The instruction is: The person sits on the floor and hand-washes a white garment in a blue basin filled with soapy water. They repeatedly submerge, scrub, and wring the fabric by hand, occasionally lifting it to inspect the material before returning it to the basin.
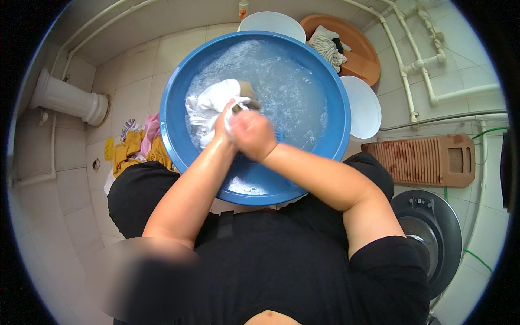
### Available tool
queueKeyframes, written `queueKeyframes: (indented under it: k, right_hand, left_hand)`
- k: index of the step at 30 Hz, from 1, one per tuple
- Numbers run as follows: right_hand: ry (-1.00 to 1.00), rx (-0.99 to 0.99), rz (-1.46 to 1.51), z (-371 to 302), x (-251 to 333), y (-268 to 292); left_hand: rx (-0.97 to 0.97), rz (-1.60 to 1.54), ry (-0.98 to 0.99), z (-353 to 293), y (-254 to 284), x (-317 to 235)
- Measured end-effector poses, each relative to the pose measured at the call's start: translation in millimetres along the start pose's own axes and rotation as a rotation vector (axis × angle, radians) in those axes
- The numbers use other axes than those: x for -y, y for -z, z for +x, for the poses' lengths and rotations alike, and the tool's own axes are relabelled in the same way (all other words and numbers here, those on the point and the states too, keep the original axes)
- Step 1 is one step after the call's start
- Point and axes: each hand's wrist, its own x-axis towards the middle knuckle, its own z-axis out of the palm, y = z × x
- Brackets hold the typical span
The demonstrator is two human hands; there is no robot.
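Note:
In front of me stands a large round blue basin (pixel 342 116) of cloudy, sudsy water (pixel 295 81). A wet white garment (pixel 219 97) with a brownish-grey part is bunched up at its left side, partly above the water. My left hand (pixel 223 123) grips the cloth from the left. Pressed close against it, my right hand (pixel 252 132) is closed on a fold of the same garment, slightly smeared by motion. The fingers of both hands are partly hidden by the cloth and by each other.
Mustard, pink and white clothes (pixel 135 143) lie left of the basin. Behind it are a white basin (pixel 272 23) and a brown tub (pixel 371 59) holding striped cloth (pixel 326 46). At right are another white basin (pixel 364 108), a brown washboard (pixel 420 160) and pipes (pixel 403 81).

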Motion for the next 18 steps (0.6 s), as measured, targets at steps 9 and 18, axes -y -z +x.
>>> queueKeyframes:
  k: [9, 18]
  right_hand:
    - [-0.639, -0.027, -0.221, 27.0, -102.7, 30.8]
    - [-0.726, -0.069, -0.441, 18.5, -159.9, 51.3]
  left_hand:
    - [-0.229, 0.109, -0.082, -0.4, -35.1, 31.4]
    - [-0.478, 0.814, -0.118, 22.1, 5.5, 10.1]
